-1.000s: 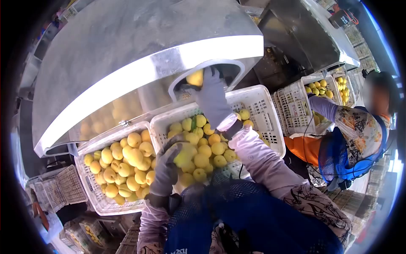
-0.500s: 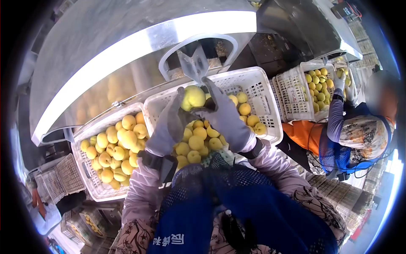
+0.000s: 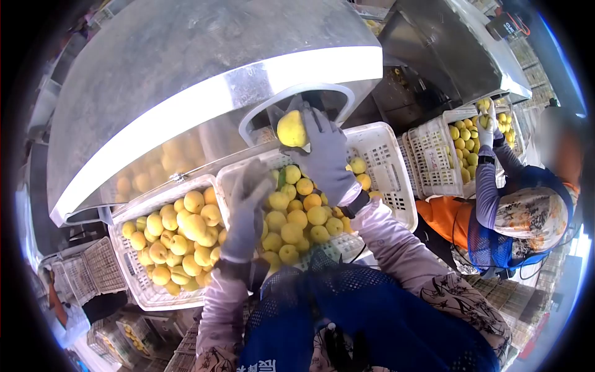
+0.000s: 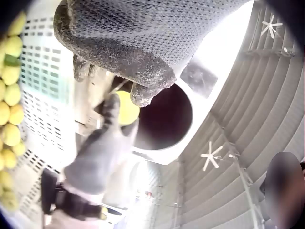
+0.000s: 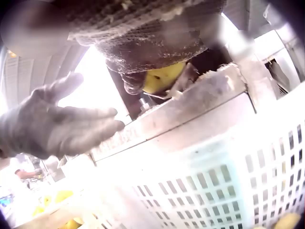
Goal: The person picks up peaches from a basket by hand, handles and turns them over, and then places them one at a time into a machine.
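Observation:
My gloved right hand (image 3: 323,152) grips a yellow peach (image 3: 291,129) at the round opening (image 3: 245,127) of the metal housing. In the right wrist view that peach (image 5: 164,78) sits beneath the gloved fingers, close to a metal edge with pulp bits on it. My left hand (image 3: 249,204), gloved and blurred, hovers over the left side of the middle crate (image 3: 378,149). The right wrist view shows this left hand (image 5: 57,121) with straight fingers and nothing in it. Many yellow peaches (image 3: 291,232) fill the near part of that crate.
Another white crate (image 3: 149,304) heaped with peaches stands to the left. The large metal housing (image 3: 204,37) arches over both crates. At right, a second person (image 3: 520,204) works beside further crates (image 3: 427,158) of fruit.
Half a second ago both hands met around a peach below the opening. Now the right hand has it up at the opening, and the left hand has drawn back down and left, without fruit.

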The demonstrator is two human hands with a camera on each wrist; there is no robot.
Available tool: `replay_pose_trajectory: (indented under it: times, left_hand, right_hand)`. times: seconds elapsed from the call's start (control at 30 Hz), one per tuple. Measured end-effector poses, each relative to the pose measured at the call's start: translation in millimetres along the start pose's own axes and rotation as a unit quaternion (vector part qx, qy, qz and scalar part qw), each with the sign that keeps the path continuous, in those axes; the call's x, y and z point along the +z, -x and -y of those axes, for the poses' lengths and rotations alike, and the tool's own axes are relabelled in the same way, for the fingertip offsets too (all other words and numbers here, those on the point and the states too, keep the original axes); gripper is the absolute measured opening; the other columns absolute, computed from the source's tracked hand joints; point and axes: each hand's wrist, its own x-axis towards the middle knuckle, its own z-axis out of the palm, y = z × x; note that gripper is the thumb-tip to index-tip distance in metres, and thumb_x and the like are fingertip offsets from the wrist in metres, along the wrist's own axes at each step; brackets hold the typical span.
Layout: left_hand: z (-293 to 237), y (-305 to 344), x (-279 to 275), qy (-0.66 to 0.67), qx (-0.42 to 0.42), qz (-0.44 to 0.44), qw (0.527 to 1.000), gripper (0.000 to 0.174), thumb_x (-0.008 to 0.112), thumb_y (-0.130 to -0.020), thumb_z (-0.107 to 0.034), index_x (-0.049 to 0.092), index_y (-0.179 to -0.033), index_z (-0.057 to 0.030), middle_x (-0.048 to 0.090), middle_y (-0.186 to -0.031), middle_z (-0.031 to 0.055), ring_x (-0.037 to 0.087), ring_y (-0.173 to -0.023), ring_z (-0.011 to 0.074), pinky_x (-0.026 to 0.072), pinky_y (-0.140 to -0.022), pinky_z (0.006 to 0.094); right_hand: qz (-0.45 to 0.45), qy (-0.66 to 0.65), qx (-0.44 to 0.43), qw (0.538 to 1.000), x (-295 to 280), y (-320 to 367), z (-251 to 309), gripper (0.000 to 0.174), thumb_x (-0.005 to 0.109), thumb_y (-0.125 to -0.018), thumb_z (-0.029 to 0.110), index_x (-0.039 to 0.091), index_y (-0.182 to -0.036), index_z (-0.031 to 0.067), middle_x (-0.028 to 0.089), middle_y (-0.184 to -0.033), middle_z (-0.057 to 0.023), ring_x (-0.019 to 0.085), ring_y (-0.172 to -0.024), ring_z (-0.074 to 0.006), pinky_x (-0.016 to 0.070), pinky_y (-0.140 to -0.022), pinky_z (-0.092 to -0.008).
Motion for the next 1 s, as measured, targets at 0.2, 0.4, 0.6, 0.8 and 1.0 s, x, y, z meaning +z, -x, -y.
replay_pose_trajectory:
  times: [0.2, 0.4, 0.6, 0.8, 1.0]
  left_hand:
    - [50, 37, -37, -0.076, -0.155, -0.052, 0.984, 0.062, 0.071, -0.097, -0.009, 0.046, -0.152, 0.0028, 0.056, -0.146, 0.0133, 0.054, -0.136, 0.0239, 0.0469, -0.111, 0.0359]
    - [84, 6, -22, -0.537, -0.044, 0.03, 0.842, 0.078, 0.079, -0.09, -0.029, 0.044, -0.154, -0.001, 0.052, -0.149, 0.0279, 0.051, -0.14, 0.0378, 0.0431, -0.115, 0.0444]
    - [180, 36, -24, -0.805, 0.076, 0.247, 0.534, 0.049, 0.069, -0.082, -0.023, 0.061, -0.127, -0.0066, 0.06, -0.112, 0.0198, 0.06, -0.1, 0.0363, 0.0479, -0.081, 0.0488]
    - [232, 21, -23, -0.902, 0.002, 0.183, 0.392, 0.046, 0.066, -0.093, -0.026, 0.061, -0.133, -0.0041, 0.063, -0.129, 0.0267, 0.065, -0.108, 0.0413, 0.0569, -0.082, 0.0508]
    - [239, -24, -39, -0.804, -0.073, 0.223, 0.547, 0.039, 0.073, -0.084, -0.02, 0.07, -0.121, -0.0066, 0.074, -0.114, 0.0218, 0.07, -0.103, 0.0413, 0.0569, -0.085, 0.0491]
  right_hand:
    - [-0.058, 0.049, 0.003, 0.997, 21, -36, -2, 0.087, 0.089, -0.071, 0.046, 0.056, -0.139, 0.0018, 0.062, -0.129, -0.0213, 0.063, -0.107, -0.0393, 0.051, -0.095, -0.0511]
    - [0.047, -0.206, 0.082, 0.974, -75, -7, 10, 0.087, 0.088, -0.08, 0.04, 0.047, -0.141, -0.0068, 0.064, -0.126, -0.0268, 0.064, -0.118, -0.0441, 0.0524, -0.098, -0.0502]
    - [0.447, -0.2, 0.217, 0.845, -2, 138, -87, 0.08, 0.079, -0.089, 0.035, 0.046, -0.152, 0.0008, 0.064, -0.133, -0.0294, 0.063, -0.126, -0.0402, 0.0515, -0.103, -0.0452]
    - [0.553, -0.118, 0.125, 0.815, 69, 162, -91, 0.067, 0.081, -0.084, 0.025, 0.056, -0.142, 0.0028, 0.07, -0.124, -0.0261, 0.067, -0.117, -0.0404, 0.054, -0.098, -0.0442]
    - [0.349, -0.599, 0.435, 0.575, 19, 170, -128, 0.057, 0.071, -0.101, 0.04, 0.059, -0.137, -0.0023, 0.071, -0.125, -0.0135, 0.071, -0.106, -0.0264, 0.0595, -0.088, -0.0369]
